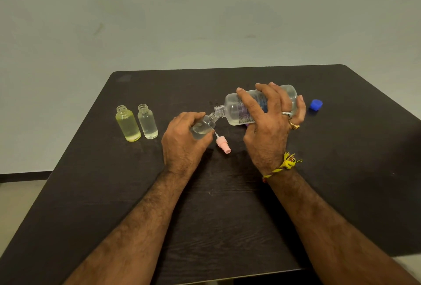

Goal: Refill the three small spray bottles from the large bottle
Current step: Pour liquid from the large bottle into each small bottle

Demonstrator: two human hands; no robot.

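Note:
My right hand grips the large clear bottle, tipped on its side with its open neck pointing left. Its mouth meets the neck of a small clear bottle, tilted and gripped by my left hand. Liquid shows inside both. Two more small bottles stand uncapped and upright on the left: a yellowish one and a clear one, both holding liquid. A pink spray head lies on the table between my hands.
A blue cap lies to the right of the large bottle. Everything sits on a dark wooden table whose left edge runs close to the two standing bottles. A pale wall rises behind it.

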